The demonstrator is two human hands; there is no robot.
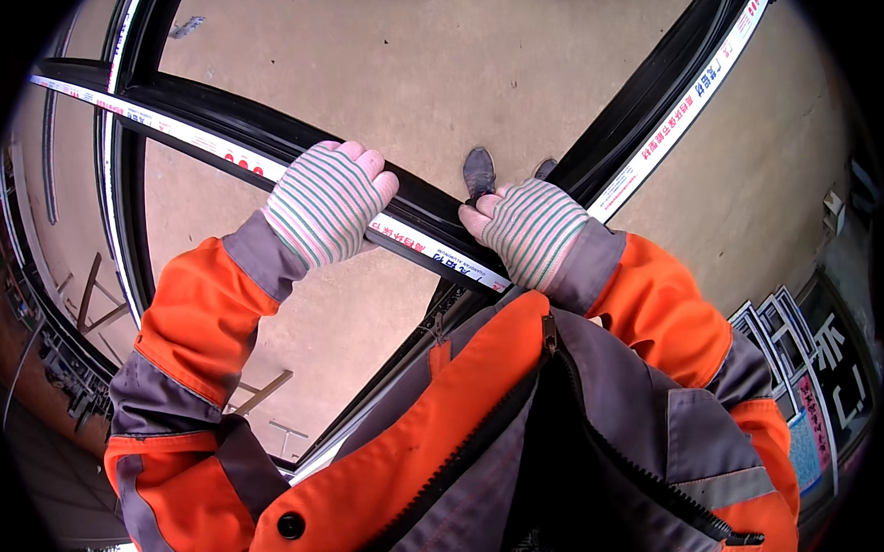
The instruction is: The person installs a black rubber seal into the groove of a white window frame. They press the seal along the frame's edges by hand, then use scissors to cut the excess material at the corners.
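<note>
A white protective strip (431,252) with red and blue print runs along the black frame bar (262,136) that crosses in front of the person, from the upper left down to the middle. A second strip of the same kind (684,102) lies along the black bar that climbs to the upper right (640,99); the two bars meet at a corner just in front of the person's chest. At the far right, low down, a stack of white-edged frames (780,327) leans beside a dark panel with large white characters and a small pink label.

Both hands wear striped knit gloves, pink, white and green. The left hand (327,202) lies over the crossing bar, fingers curled over its far edge and the palm pressed on top, closed around it rather than flat. The right hand (528,229) sits on the same bar close to the corner, its fingers bent down over the far edge beside the printed strip. The hands are near each other, with a short bare stretch of bar between them.

Another black upright (118,190) curves down the left side, joining the crossing bar at the upper left. Through the frame openings shows a pale concrete floor (454,61), wide and bare ahead. The person's dark shoes (479,172) stand just beyond the bar, between the hands. Orange and grey jacket sleeves (200,323) fill the lower part.
</note>
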